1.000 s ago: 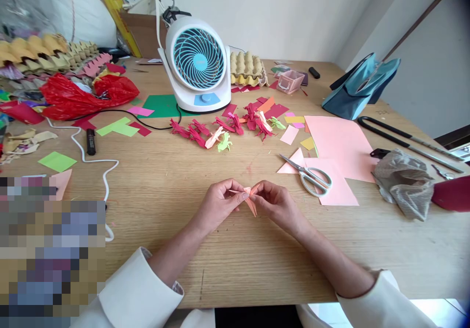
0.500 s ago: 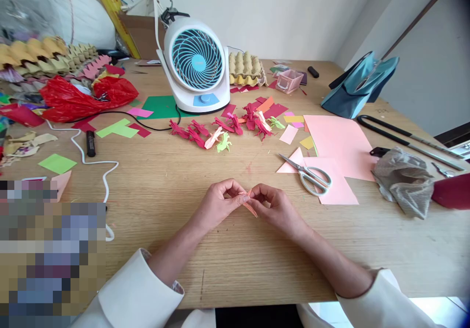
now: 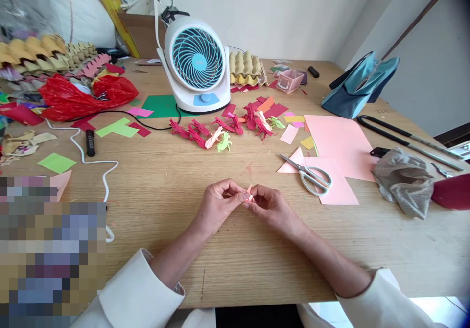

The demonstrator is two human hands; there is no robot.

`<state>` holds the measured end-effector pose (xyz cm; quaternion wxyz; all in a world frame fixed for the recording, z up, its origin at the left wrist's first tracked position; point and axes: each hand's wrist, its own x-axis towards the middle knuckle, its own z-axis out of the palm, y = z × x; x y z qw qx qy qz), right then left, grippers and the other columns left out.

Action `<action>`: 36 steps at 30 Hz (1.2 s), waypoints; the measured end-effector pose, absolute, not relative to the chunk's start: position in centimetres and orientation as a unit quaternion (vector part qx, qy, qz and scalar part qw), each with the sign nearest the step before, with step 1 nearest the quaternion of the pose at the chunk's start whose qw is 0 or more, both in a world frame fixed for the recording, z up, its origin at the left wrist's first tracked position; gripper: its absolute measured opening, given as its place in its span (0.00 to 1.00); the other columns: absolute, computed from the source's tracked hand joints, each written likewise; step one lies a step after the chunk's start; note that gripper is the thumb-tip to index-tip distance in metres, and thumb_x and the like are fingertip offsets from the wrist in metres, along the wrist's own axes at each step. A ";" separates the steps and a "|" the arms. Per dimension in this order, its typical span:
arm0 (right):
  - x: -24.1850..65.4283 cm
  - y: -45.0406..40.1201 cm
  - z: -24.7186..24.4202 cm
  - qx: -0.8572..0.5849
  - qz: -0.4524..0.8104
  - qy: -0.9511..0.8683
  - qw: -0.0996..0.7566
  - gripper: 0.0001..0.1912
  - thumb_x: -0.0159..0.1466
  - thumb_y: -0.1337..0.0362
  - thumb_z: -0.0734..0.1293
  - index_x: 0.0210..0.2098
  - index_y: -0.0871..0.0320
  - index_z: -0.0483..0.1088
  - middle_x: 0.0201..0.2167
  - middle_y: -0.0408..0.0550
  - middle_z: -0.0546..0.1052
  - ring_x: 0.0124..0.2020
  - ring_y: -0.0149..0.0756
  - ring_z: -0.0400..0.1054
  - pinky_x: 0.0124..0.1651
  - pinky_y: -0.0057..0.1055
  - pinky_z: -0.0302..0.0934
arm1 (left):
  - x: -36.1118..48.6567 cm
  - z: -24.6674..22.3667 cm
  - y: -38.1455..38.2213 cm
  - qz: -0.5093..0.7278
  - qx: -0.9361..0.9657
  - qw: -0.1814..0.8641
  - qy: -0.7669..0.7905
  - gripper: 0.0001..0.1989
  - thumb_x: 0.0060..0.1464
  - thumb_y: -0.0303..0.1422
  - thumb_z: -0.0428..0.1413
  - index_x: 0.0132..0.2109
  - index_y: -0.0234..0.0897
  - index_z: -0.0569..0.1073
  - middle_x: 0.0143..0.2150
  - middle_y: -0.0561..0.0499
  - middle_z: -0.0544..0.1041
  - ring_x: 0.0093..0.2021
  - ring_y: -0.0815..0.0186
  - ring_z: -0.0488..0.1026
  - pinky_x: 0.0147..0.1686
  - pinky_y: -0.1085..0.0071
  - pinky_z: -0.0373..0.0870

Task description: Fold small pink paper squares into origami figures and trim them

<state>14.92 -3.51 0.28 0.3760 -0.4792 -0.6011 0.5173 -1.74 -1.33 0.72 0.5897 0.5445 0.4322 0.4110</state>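
Between my fingertips is a small folded piece of orange paper (image 3: 250, 189), mostly covered by the thumbs; one thin tip pokes up. My left hand (image 3: 223, 203) pinches it from the left, thumb and forefinger closed on it. From the other side my right hand (image 3: 273, 209) pinches the same paper, fingers curled. Both hands are just above the table, fingertips meeting. Beyond them lies a row of folded paper figures (image 3: 196, 134) in dark red, pale pink and light green. To the right, scissors (image 3: 310, 176) with white handles rest partly open on pink paper (image 3: 341, 186).
A white fan (image 3: 198, 68) stands at the back. Egg trays (image 3: 246, 68) and a pink basket (image 3: 289, 81) are behind it. A blue bag (image 3: 358, 85) sits at the back right, crumpled grey cloth (image 3: 404, 181) nearer. Left are a red plastic bag (image 3: 73, 98), a marker (image 3: 90, 143) and a white cable (image 3: 106, 181).
The long strip of orange paper that pointed down between my hands is now out of sight under the fingers, and a tip shows above. My hands have barely shifted.
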 end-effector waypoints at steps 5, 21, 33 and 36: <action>14.5 -3.8 0.2 -0.508 0.467 -0.620 0.373 0.13 0.62 0.55 0.66 0.29 0.59 0.67 0.24 0.41 0.67 0.26 0.29 0.57 0.29 0.27 0.53 | -1.7 0.9 -1.3 0.391 0.565 0.577 0.442 0.12 0.50 0.39 0.63 0.29 0.34 0.74 0.29 0.49 0.78 0.32 0.66 0.74 0.35 0.72 0.69; 14.1 -4.1 -0.2 -0.516 0.446 -0.614 0.398 0.13 0.63 0.54 0.66 0.30 0.58 0.68 0.25 0.41 0.68 0.26 0.30 0.59 0.29 0.27 0.56 | -1.3 0.3 -1.6 0.414 0.627 0.487 0.446 0.13 0.56 0.40 0.58 0.29 0.36 0.70 0.28 0.52 0.76 0.30 0.67 0.71 0.33 0.73 0.66; 14.5 -3.7 0.4 -0.493 0.556 -0.517 0.426 0.21 0.58 0.46 0.69 0.29 0.59 0.67 0.20 0.38 0.63 0.21 0.26 0.52 0.24 0.25 0.47 | -1.4 0.1 -0.9 0.421 0.585 0.552 0.421 0.12 0.55 0.38 0.60 0.29 0.34 0.71 0.26 0.55 0.69 0.29 0.72 0.65 0.31 0.76 0.63; 14.5 -3.7 0.1 -0.495 0.545 -0.518 0.436 0.20 0.59 0.47 0.69 0.29 0.59 0.67 0.21 0.38 0.64 0.22 0.26 0.52 0.24 0.26 0.46 | -1.3 -0.2 -0.9 0.422 0.552 0.592 0.408 0.12 0.53 0.38 0.61 0.29 0.34 0.71 0.27 0.56 0.68 0.30 0.72 0.65 0.33 0.76 0.62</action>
